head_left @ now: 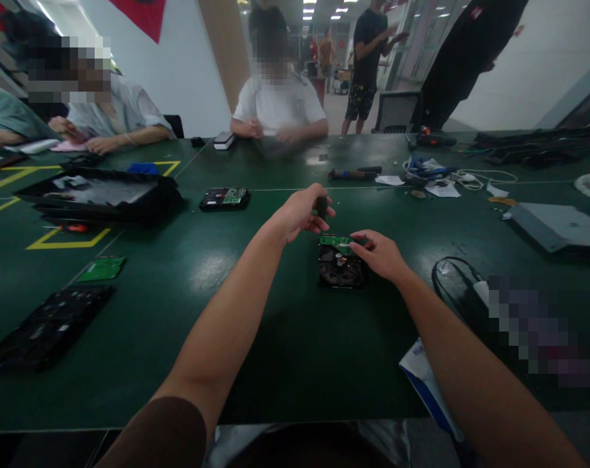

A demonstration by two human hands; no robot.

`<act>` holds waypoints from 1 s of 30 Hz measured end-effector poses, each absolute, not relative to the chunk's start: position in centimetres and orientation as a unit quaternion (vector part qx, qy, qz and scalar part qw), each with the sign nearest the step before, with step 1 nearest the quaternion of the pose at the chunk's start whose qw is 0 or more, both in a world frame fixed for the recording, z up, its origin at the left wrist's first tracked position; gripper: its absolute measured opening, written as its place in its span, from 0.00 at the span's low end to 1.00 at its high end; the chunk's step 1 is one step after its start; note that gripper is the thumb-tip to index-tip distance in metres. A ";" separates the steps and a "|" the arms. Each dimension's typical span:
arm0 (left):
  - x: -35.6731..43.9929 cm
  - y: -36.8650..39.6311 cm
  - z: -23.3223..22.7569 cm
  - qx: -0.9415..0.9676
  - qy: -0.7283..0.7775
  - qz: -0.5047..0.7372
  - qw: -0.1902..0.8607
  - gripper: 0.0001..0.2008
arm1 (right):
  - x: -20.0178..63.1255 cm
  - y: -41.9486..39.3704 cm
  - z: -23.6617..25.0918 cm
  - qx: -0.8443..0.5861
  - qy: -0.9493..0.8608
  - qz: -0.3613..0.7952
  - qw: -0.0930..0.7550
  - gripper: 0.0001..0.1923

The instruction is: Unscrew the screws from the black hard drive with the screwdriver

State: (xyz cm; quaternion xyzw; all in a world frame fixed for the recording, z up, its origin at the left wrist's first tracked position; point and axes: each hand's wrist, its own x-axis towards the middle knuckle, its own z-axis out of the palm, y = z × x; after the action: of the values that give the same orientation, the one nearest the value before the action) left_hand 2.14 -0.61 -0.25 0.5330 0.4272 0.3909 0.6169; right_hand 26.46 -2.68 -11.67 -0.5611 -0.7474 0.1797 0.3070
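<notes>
We see bare green table (255,312) all around the hard drive (341,265), so our hands can come in freely from the near side and the left. To the right a black cable (443,273) loops close by. Further left lie a green board (102,268) and a black panel (48,328), well apart. A second drive (225,198) sits beyond, toward a seated person (278,107).

The left hand (302,213) wraps a dark tool handle, hiding most of it. The right hand's (380,253) fingers cover part of the green circuit board (334,241). Near right, a blurred patch (533,325) masks something, and a blue-and-white packet (424,380) lies partly behind the right forearm.
</notes>
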 end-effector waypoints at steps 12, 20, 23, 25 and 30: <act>2.1 -0.4 -0.5 0.557 0.448 0.415 0.563 0.14 | 26.5 -2.6 -11.8 -0.564 -0.743 0.185 0.308 0.18; 2.2 -0.3 -0.7 0.519 0.436 0.422 0.603 0.14 | 26.5 -2.6 -11.7 -0.559 -0.746 0.186 0.310 0.18; 2.3 -0.5 -0.5 0.533 0.442 0.421 0.586 0.13 | 26.4 -2.7 -11.7 -0.559 -0.746 0.187 0.310 0.18; 2.4 -0.6 -0.4 0.544 0.448 0.427 0.567 0.12 | 26.5 -2.7 -11.7 -0.559 -0.747 0.186 0.310 0.17; 2.3 -0.6 -0.4 0.541 0.439 0.417 0.584 0.12 | 26.5 -2.7 -11.8 -0.558 -0.747 0.184 0.310 0.17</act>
State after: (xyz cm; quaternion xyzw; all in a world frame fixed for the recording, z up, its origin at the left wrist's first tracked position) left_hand 2.34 -0.62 -0.39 0.5410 0.4387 0.4168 0.5841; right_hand 26.52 -2.69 -11.77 -0.5585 -0.7471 0.1841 0.3099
